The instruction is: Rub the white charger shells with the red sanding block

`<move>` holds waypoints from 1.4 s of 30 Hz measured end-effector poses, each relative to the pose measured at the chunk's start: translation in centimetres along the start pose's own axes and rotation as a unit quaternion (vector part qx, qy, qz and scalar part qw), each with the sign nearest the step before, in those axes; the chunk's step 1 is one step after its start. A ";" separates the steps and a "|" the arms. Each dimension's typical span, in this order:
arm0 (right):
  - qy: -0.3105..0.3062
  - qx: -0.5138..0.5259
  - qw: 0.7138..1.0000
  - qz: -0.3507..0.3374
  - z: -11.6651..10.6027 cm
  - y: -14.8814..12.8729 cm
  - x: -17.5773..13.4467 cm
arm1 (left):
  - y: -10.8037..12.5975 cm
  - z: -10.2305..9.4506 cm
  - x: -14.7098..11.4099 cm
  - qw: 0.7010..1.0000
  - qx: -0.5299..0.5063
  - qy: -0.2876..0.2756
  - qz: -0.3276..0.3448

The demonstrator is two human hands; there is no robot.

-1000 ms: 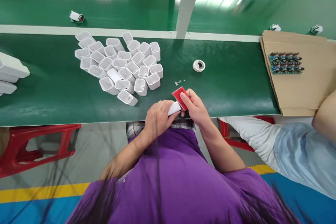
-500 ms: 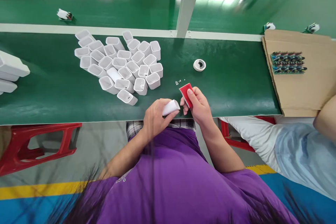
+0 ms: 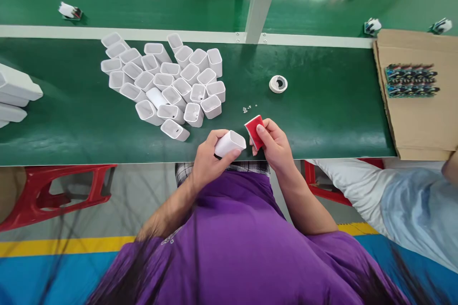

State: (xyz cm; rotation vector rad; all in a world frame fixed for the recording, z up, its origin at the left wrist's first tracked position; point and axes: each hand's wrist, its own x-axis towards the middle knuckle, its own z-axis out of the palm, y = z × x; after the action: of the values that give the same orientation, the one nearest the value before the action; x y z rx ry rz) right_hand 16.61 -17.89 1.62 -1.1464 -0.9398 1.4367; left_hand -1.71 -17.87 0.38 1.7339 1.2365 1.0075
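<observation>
My left hand (image 3: 212,158) is wrapped round a white plastic housing (image 3: 231,142), a hollow rounded box tilted with its open end toward the right. Between the thumb and fingers of my right hand (image 3: 275,145) is a small red piece with a pale edge (image 3: 255,129), flat like a folded sheet or pad. The red piece and the housing are close together but apart, over the front edge of the green table. Beyond my left hand stand many like housings (image 3: 172,129), most with their open ends up. Tiny pale bits (image 3: 246,109) lie just past my right hand.
A roll of white tape (image 3: 278,84) lies behind my right hand. Cardboard (image 3: 418,128) with small circuit boards (image 3: 411,80) covers the right end. More white housings (image 3: 19,90) lie at far left. A metal post (image 3: 263,0) rises at the back. Another person's leg (image 3: 339,176) is at right.
My left hand has turned the housing, so more of its side and open end now show. My right hand keeps the red piece nearly in place. The view has shifted slightly.
</observation>
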 end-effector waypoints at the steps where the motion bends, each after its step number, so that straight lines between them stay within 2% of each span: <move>1: 0.000 -0.002 1.000 0.002 0.1 -0.1 0.0 | -0.1 -0.2 0.1 1.000 -0.021 -0.014 -0.012; 5: -0.001 -0.005 1.000 0.021 0.5 -0.5 -0.2 | -0.4 -0.9 0.2 0.992 -0.099 -0.059 -0.047; 10: -0.019 0.066 0.995 0.066 1.5 -0.9 -0.3 | -1.3 -1.3 0.2 0.982 -0.163 -0.077 -0.059; 17: -0.061 0.112 0.987 0.094 3.2 -1.0 -0.4 | -2.0 -1.7 0.7 0.959 -0.274 -0.060 0.037; 27: -0.070 0.106 0.989 0.078 3.2 -0.9 -1.1 | -1.5 -1.4 0.8 0.961 -0.264 -0.037 0.078; 35: -0.063 -0.002 0.998 -0.011 3.1 -1.1 -1.7 | -1.3 -1.5 0.8 0.964 -0.259 -0.045 0.046; 39: -0.094 -0.030 0.995 0.000 2.6 -1.3 -1.2 | -1.5 -1.8 0.9 0.966 -0.248 -0.073 0.005; 42: -0.105 -0.015 0.994 0.007 2.5 -1.3 -0.6 | -1.5 -2.1 1.1 0.963 -0.249 -0.098 -0.007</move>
State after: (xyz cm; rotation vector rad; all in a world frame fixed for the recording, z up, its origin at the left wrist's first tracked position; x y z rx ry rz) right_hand 14.47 -18.20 3.53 -1.0393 -1.1040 1.5813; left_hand -3.91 -16.15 0.02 1.3863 0.7822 1.0059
